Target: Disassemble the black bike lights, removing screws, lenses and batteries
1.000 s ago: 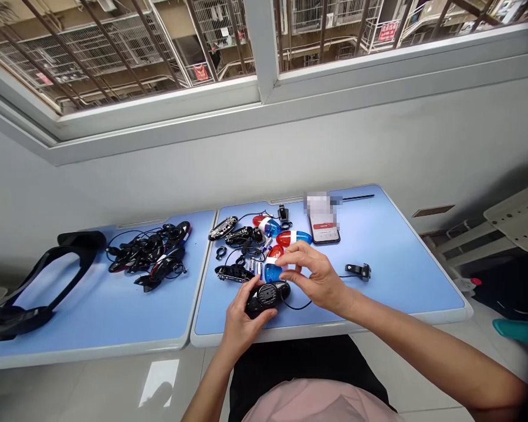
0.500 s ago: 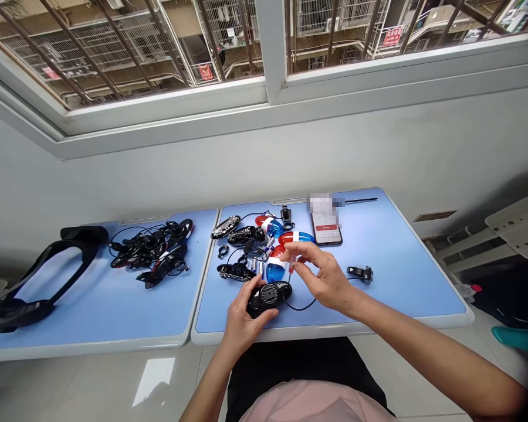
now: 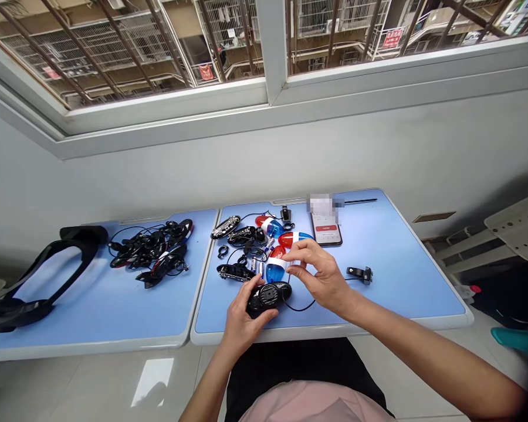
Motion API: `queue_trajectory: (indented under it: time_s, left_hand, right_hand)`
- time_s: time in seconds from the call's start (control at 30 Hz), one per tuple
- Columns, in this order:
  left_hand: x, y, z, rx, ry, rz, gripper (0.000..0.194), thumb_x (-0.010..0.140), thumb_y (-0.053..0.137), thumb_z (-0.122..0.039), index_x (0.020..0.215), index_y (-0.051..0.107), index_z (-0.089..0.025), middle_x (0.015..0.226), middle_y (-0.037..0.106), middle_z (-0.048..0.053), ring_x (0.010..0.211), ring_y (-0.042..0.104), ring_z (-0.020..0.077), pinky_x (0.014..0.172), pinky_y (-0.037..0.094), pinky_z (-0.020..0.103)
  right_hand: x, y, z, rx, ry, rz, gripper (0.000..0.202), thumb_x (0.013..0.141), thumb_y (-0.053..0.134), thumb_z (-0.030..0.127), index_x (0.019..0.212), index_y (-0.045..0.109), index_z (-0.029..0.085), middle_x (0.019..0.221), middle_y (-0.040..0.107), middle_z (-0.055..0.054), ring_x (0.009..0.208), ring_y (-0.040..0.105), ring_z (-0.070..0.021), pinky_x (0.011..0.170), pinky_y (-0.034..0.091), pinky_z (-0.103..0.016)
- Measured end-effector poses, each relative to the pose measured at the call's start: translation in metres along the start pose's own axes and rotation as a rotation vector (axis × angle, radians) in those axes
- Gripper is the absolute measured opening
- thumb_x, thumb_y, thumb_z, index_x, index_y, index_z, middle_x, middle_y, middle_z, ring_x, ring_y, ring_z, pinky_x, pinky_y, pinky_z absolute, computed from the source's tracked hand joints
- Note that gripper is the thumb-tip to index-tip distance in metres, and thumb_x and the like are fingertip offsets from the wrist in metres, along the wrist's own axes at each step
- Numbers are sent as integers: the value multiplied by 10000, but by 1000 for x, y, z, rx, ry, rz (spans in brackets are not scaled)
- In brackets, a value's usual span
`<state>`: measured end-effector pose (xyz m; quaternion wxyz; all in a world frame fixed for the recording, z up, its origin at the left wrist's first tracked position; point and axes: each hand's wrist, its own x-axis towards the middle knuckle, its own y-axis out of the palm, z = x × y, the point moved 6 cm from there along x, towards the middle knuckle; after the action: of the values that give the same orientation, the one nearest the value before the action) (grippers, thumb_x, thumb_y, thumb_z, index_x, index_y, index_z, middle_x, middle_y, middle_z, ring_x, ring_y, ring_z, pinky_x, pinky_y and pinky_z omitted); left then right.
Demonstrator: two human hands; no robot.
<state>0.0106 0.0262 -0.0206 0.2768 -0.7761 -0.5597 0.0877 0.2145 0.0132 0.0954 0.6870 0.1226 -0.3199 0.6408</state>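
Near the table's front edge, my left hand (image 3: 245,319) grips a black oval device (image 3: 269,296) with a round ribbed disc facing up. Above its right end, my right hand (image 3: 319,272) pinches a small screwdriver, its thin shaft pointing down to the device. The screwdriver's handle is mostly hidden by the fingers. A black cable runs from the device under my right hand to a black clamp (image 3: 359,274). Just behind the device lie a red and blue light cover (image 3: 275,269) and some batteries (image 3: 257,267).
More red-blue covers (image 3: 269,225) and black housings (image 3: 226,227) lie farther back, beside a phone (image 3: 327,230). On the left table (image 3: 145,316) are a pile of black cabled devices (image 3: 152,249) and a black curved frame (image 3: 66,287). A window (image 3: 167,111) is above.
The fingers of my right hand have shifted and turned slightly around the screwdriver, covering its handle more. My left hand and the device have stayed in place.
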Motion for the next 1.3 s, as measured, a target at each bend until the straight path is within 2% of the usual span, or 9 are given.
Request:
queue_trajectory:
  time_s: [0.17, 0.33, 0.47, 0.53, 0.7, 0.83, 1.0, 1.17, 1.3]
  left_hand:
    - [0, 0, -1, -5, 17, -6, 722, 777, 779, -339, 1418, 456, -267, 1248, 640, 81, 1172, 603, 274, 1032, 456, 437]
    - [0, 0, 0, -19, 0, -7, 746, 772, 779, -326, 1429, 434, -253, 1208, 641, 82, 1140, 613, 268, 1020, 462, 438]
    - [0, 0, 0, -25, -13, -3, 757, 771, 778, -325, 1435, 421, -258, 1217, 638, 82, 1150, 609, 268, 1030, 457, 444]
    - [0, 1, 1, -26, -17, -2, 765, 770, 778, -326, 1440, 415, -257, 1217, 638, 84, 1150, 610, 268, 1031, 456, 446]
    - [-1, 0, 1, -38, -31, -13, 775, 759, 777, -326, 1443, 417, -262, 1212, 643, 80, 1147, 616, 270, 1038, 456, 449]
    - [-1, 0, 1, -40, -33, -11, 783, 761, 777, -326, 1450, 411, -260, 1219, 649, 79, 1145, 620, 270, 1027, 462, 434]
    - [0, -1, -1, -44, -36, -14, 782, 754, 784, -322, 1442, 420, -253, 1210, 653, 79, 1139, 622, 269, 1026, 462, 436]
    - [0, -1, -1, -50, -46, -11, 782, 753, 776, -319, 1446, 418, -263, 1205, 656, 79, 1135, 626, 270, 1027, 464, 448]
    - [0, -1, -1, -44, -43, -11, 789, 754, 779, -326, 1449, 411, -266, 1211, 654, 78, 1142, 626, 270, 1028, 466, 447]
  right_hand:
    - [0, 4, 0, 63, -11, 44, 300, 924, 531, 54, 1116, 663, 244, 988, 692, -51, 876, 627, -164, 706, 543, -314]
    - [1, 2, 1, 43, 1, 27, 193, 876, 652, 103, 1002, 695, 243, 972, 647, -46, 896, 622, -171, 658, 530, -282]
    - [2, 2, 2, 69, 22, 51, 245, 924, 525, 82, 1011, 691, 239, 985, 672, -59, 920, 639, -178, 698, 541, -311]
    - [3, 3, 3, 53, 21, 57, 236, 915, 536, 92, 1028, 686, 235, 1012, 674, -70, 970, 629, -196, 708, 540, -322]
    - [3, 0, 3, 21, 16, 1, 118, 915, 600, 146, 946, 674, 233, 924, 644, -49, 841, 618, -170, 643, 527, -295]
    - [2, 2, 0, 56, 67, 41, 221, 958, 499, 135, 1094, 643, 235, 961, 690, -54, 851, 641, -170, 701, 539, -321]
    - [0, 3, -1, 33, 38, 36, 188, 927, 585, 146, 1047, 689, 246, 1019, 661, -66, 932, 638, -185, 676, 549, -301]
    - [1, 4, -1, 18, 61, 48, 275, 967, 499, 137, 1176, 637, 251, 973, 704, -52, 898, 652, -173, 716, 556, -319]
    - [2, 4, 1, -11, 28, 44, 169, 914, 617, 172, 1051, 682, 246, 989, 700, -57, 920, 634, -189, 652, 537, -296]
